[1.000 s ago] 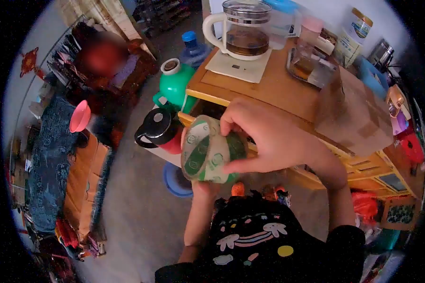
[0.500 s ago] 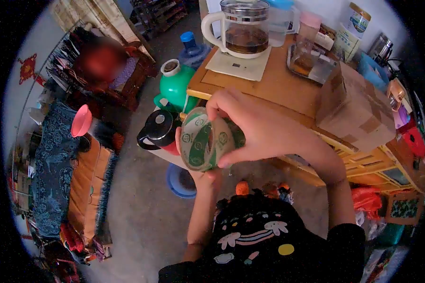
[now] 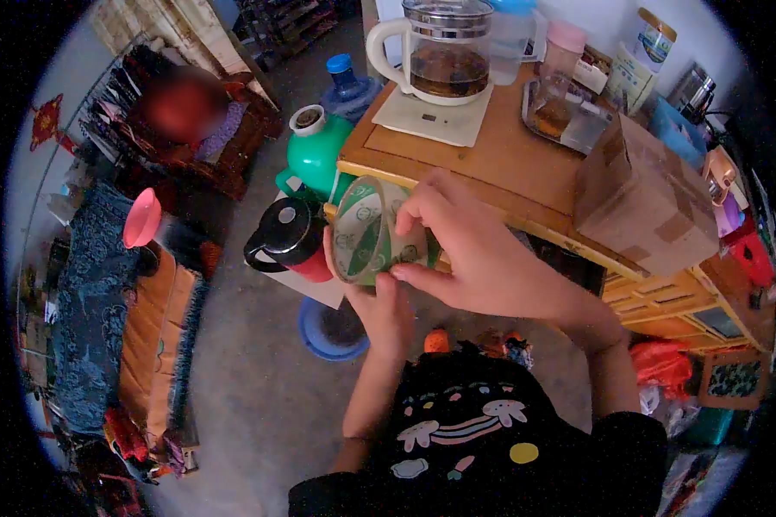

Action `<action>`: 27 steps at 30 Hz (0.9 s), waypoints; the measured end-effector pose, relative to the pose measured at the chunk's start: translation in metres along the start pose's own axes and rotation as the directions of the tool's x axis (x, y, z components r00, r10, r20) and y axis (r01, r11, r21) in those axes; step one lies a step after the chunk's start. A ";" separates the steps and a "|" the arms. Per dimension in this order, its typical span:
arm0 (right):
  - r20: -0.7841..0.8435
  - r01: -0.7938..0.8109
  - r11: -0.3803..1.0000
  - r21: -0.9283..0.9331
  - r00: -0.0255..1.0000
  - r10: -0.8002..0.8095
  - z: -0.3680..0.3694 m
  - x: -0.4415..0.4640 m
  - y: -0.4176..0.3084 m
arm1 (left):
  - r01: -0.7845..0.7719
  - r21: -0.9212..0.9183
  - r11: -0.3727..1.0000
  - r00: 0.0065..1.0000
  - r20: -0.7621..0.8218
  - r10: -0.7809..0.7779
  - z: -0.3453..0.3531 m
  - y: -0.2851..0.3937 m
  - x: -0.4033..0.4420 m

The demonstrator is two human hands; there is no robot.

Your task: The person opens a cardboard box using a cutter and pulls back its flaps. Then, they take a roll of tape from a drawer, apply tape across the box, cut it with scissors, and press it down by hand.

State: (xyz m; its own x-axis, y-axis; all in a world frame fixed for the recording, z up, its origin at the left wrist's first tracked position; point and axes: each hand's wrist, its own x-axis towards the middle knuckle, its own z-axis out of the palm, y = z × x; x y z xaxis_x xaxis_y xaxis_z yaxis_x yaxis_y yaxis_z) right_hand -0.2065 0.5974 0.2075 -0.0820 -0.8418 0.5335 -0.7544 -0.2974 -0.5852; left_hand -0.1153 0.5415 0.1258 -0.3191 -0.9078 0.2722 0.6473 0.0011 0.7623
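Grey floor (image 3: 250,414), wooden cabinet (image 3: 522,177) to the right. Green-and-white roll (image 3: 359,237) held up off the cabinet's near corner, beside the black-topped red jug (image 3: 291,234) as seen. Round, tilted, thin rim; patterned inner face visible: pale ground, slanted green bands, small round green logos. Left hand (image 3: 381,319) grips it from below and left. Right hand (image 3: 470,246): fingers bent, thumb and index at its right side; can't tell if they pinch it.
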 end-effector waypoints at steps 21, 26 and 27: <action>0.166 -0.100 0.966 0.239 0.984 0.061 -0.033 -0.005 0.000 | 0.244 -0.093 0.965 0.920 0.336 -0.200 -0.015 0.016 0.006; 0.134 -0.007 0.988 0.156 0.991 -0.014 -0.039 -0.014 -0.006 | 0.096 0.067 0.993 0.925 0.361 -0.114 -0.007 0.021 0.006; 0.113 0.058 0.994 0.091 0.991 -0.068 -0.039 -0.016 -0.006 | 0.098 0.067 0.993 0.925 0.362 -0.115 -0.004 0.022 0.004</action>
State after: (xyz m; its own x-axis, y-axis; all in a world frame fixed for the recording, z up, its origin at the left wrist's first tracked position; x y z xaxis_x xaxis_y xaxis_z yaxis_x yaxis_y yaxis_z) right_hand -0.2259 0.6302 0.2267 0.0443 -0.8651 0.4996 -0.6957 -0.3856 -0.6061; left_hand -0.0997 0.5362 0.1412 -0.6203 -0.6881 0.3766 0.5655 -0.0595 0.8226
